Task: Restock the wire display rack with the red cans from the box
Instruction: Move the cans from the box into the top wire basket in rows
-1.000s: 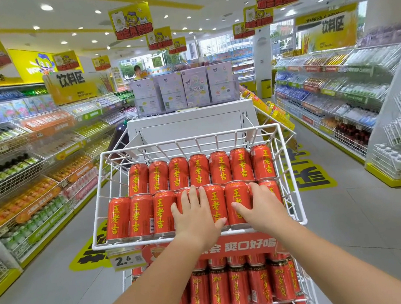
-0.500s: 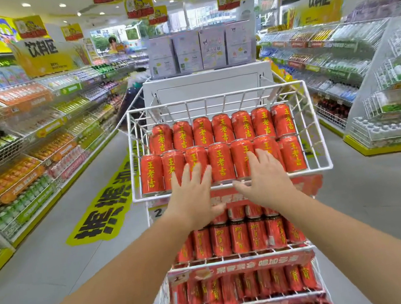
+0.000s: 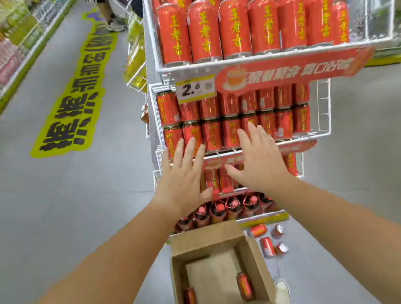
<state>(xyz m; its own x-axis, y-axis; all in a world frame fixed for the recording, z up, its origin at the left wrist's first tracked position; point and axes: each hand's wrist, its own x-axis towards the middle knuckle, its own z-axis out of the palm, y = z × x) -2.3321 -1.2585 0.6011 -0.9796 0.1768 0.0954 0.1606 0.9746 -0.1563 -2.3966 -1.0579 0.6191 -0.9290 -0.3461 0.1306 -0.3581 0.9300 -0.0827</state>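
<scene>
- A white wire display rack [image 3: 322, 110] is seen with its top and middle tiers packed to the front edges with upright red tins [image 3: 234, 27].
- The left hand [image 3: 182, 179] and the right hand [image 3: 262, 166] are held before the front edge of the middle tier. The fingers are straight and spread, and nothing is gripped. Whether the fingertips touch the tins there cannot be told.
- An open brown cardboard box [image 3: 259, 266] is set on the grey floor [image 3: 75, 219] at the foot of the rack.
- Two red cylindrical metal cans [image 3: 244, 286] are seen lying on their sides in the box, one by its left wall and one by its right wall, both toward the near edge.
- Four loose cans [image 3: 267, 245] are scattered on the floor just beside the box's right wall.
- The cans are judged rigid, smooth and fairly heavy if full. They would likely roll while lying on their sides and dent if dropped.
- Each is best taken round the middle of its body, with fingers and thumb wrapped on opposite sides, then turned upright before being set on a tier.
</scene>
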